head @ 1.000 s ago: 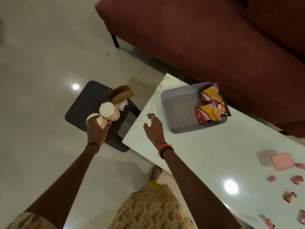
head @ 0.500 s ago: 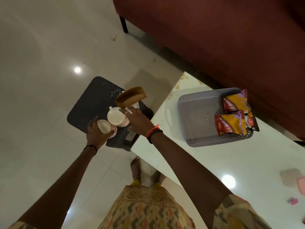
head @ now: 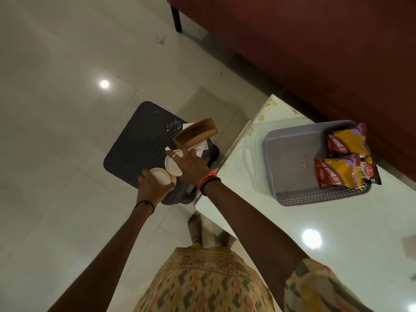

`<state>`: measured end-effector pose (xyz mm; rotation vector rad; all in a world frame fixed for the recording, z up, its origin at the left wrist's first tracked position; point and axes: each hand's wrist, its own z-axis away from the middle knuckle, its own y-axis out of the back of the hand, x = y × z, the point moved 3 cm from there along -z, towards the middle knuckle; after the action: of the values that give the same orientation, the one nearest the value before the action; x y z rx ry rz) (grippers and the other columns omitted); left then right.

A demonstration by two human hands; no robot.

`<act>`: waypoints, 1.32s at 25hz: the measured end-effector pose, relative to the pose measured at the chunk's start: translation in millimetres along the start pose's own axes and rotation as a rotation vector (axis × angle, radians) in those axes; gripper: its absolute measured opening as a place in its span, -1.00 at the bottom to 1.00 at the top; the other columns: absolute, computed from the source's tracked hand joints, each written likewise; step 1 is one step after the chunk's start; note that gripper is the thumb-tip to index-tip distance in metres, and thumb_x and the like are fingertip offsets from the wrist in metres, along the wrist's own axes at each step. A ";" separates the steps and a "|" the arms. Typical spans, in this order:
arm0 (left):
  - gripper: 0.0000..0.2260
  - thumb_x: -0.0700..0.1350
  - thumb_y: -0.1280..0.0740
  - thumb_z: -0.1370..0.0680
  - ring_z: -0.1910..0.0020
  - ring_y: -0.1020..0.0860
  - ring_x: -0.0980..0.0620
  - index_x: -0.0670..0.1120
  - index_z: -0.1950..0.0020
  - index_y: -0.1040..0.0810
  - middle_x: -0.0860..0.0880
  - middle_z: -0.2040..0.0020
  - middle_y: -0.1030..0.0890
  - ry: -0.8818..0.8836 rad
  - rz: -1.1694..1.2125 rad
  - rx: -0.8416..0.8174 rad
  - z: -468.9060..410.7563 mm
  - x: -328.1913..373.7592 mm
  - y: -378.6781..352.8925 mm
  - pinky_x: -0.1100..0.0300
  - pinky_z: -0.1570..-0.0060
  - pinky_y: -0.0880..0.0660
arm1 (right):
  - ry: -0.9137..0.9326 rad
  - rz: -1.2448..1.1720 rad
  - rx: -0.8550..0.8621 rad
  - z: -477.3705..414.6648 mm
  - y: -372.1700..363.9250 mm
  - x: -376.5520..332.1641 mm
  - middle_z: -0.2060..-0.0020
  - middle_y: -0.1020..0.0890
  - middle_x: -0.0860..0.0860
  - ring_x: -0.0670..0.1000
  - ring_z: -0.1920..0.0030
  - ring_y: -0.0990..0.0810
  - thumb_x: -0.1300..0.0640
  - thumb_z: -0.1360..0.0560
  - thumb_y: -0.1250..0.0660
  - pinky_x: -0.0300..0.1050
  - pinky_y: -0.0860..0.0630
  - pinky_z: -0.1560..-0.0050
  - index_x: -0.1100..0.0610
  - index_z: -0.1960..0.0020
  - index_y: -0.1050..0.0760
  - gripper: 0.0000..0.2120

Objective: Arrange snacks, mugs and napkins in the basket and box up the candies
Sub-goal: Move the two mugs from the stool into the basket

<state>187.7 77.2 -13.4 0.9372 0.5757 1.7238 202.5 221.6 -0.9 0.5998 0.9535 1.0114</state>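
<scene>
Reaching across from the desk (head: 281,233), the right hand (head: 191,164) has come over to the dark stool (head: 139,152) in the last second and now lies on the second mug (head: 172,163), fingers spread over its rim and side; a second ago it hovered empty above the desk edge. Its grip looks settled around the mug, though the far fingers are hidden and I cannot tell whether the mug is off the stool yet. The left hand (head: 153,185) keeps its grip clenched on the first mug (head: 161,175), tipped sideways, just beside the other mug and touching or nearly so. So both mugs are in hand, and the next sensible step is probably to carry them over into the basket (head: 290,167). That grey basket sits on the desk near its corner, with two snack packets (head: 344,158) stacked along its right side and the rest of its floor bare, room enough for the mugs. A brown napkin holder (head: 195,135) with white napkins (head: 200,147) under it waits on the stool behind the mugs. No candies show here. The desk is white and glossy, with stains near the far corner; the floor is pale polished tile reflecting ceiling lights, and a dark red sofa (head: 315,52) runs along the far side of the desk.
</scene>
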 end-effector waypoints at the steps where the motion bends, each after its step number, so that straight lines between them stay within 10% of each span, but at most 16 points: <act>1: -0.10 0.09 -0.54 -0.28 -0.29 -0.40 -0.27 -0.24 -0.39 -0.11 -0.29 -0.36 -0.29 0.000 -0.004 0.002 1.4 -0.1 0.2 -0.12 -0.09 -0.52 | -0.010 -0.003 0.010 0.1 -0.2 -1.9 -0.43 -0.24 0.24 0.28 -0.37 -0.34 0.11 -0.50 -0.36 0.12 -0.52 -0.20 -0.02 -0.52 -0.09 -0.31; 15: -0.15 -0.02 -0.57 -0.26 -0.25 -0.43 -0.20 -0.21 -0.37 -0.16 -0.25 -0.31 -0.33 -0.116 -0.047 -0.106 65.1 5.7 3.2 -0.03 -0.10 -0.54 | -0.205 -0.282 0.111 123.6 -4.1 29.1 -0.38 -0.32 0.11 0.13 -0.31 -0.38 0.08 -0.35 -0.51 0.03 -0.56 -0.17 -0.04 -0.48 -0.16 -0.19; 25: -0.17 -0.02 -0.56 -0.27 -0.29 -0.38 -0.14 -0.14 -0.37 -0.17 -0.16 -0.33 -0.31 -0.463 -0.038 -0.251 97.0 167.3 -48.1 0.00 -0.20 -0.45 | -0.484 -0.289 0.315 246.5 44.1 192.8 -0.34 -0.30 0.15 0.22 -0.22 -0.45 0.20 -0.26 -0.53 0.11 -0.55 -0.12 -0.03 -0.43 -0.24 -0.17; 33: -0.21 -0.04 -0.57 -0.26 -0.21 -0.45 -0.18 -0.14 -0.31 -0.17 -0.17 -0.32 -0.30 -0.652 -0.072 -0.279 106.4 289.8 -87.0 0.13 0.00 -0.43 | -0.322 0.008 0.208 264.0 36.4 308.4 -0.37 -0.35 0.13 0.16 -0.35 -0.36 0.22 -0.37 -0.44 0.07 -0.46 -0.29 0.02 -0.41 -0.30 -0.34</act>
<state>279.5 372.0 73.1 1.1767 -0.0586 1.2840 481.9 515.9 37.2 0.9115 0.7738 0.7968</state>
